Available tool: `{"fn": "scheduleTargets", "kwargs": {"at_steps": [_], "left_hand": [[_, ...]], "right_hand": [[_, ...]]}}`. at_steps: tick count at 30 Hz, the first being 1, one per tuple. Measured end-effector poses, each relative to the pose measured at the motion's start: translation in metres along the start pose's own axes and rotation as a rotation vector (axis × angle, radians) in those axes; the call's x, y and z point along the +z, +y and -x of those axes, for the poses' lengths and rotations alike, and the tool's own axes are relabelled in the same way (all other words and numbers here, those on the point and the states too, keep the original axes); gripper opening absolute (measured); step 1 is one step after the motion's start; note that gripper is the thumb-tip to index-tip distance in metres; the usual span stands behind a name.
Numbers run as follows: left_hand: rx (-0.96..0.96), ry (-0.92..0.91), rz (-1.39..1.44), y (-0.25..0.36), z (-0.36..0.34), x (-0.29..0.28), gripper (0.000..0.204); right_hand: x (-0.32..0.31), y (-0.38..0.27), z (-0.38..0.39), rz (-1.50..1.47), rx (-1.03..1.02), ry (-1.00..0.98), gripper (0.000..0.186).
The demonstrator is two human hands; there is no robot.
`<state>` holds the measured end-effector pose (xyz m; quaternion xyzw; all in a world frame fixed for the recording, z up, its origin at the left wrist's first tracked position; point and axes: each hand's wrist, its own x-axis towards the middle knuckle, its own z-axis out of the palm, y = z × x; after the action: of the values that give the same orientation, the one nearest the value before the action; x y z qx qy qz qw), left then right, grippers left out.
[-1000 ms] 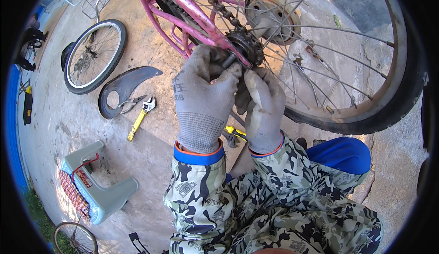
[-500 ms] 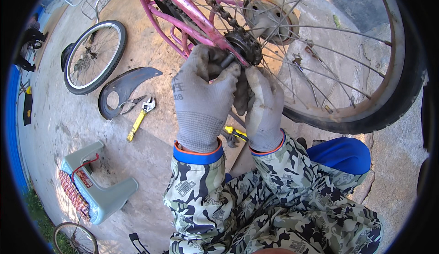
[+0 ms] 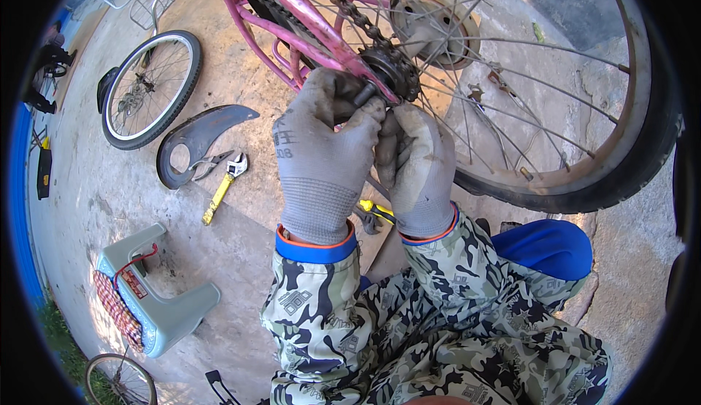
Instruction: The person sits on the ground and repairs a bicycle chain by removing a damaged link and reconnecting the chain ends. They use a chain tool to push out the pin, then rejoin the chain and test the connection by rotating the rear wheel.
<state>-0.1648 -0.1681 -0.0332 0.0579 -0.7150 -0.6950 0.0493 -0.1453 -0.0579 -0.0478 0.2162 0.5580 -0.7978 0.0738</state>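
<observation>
Both my hands wear grey, soiled work gloves and meet at the rear dropout of a pink bicycle frame (image 3: 310, 36). My left hand (image 3: 321, 146) is closed, with thumb and fingers round a short dark cylinder (image 3: 364, 95) beside the dropout. Close on its right, my right hand (image 3: 423, 160) pinches just under the frame's end; what lies between its fingertips is hidden. Directly above the fingers sits the rear sprocket (image 3: 392, 71), with the greasy chain (image 3: 343, 7) running up to the left. The spoked rear wheel (image 3: 577, 175) stands at the right.
On the concrete at the left lie a loose wheel (image 3: 196, 76), a dark curved guard (image 3: 219, 120), pliers (image 3: 212, 163) and a yellow-handled adjustable wrench (image 3: 225, 190). A pale stool (image 3: 175, 321) lies tipped nearer. Another yellow-handled tool (image 3: 376, 211) is below my hands.
My right hand's fingers have shifted slightly and curled lower beside the dropout. My left hand keeps its grip almost unmoved.
</observation>
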Motion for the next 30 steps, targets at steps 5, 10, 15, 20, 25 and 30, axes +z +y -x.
{"fn": "scheduleTargets", "kwargs": {"at_steps": [5,10,15,20,25,30], "left_hand": [[-0.088,0.004,-0.012,0.0082,0.0011,-0.0002,0.026],[-0.082,-0.016,0.018,0.0081,0.0015,-0.0006,0.026],[-0.064,0.003,-0.025,0.0036,-0.0005,0.0001,0.026],[-0.011,0.011,-0.016,0.0035,0.0001,0.001,0.025],[-0.054,0.014,-0.009,0.0057,0.0004,0.0017,0.025],[-0.064,0.007,-0.033,0.0053,0.0007,0.0009,0.024]], "right_hand": [[0.0009,0.0054,-0.0011,-0.076,-0.137,0.032,0.028],[0.0007,0.0033,-0.0005,-0.051,-0.13,0.028,0.028],[0.0041,-0.001,0.0,0.025,-0.093,0.045,0.033],[-0.0008,-0.0009,-0.0002,0.009,-0.032,-0.006,0.039],[0.0007,0.007,-0.0014,-0.124,-0.12,0.02,0.033],[-0.001,0.0045,-0.0019,-0.059,-0.109,0.011,0.022]]}}
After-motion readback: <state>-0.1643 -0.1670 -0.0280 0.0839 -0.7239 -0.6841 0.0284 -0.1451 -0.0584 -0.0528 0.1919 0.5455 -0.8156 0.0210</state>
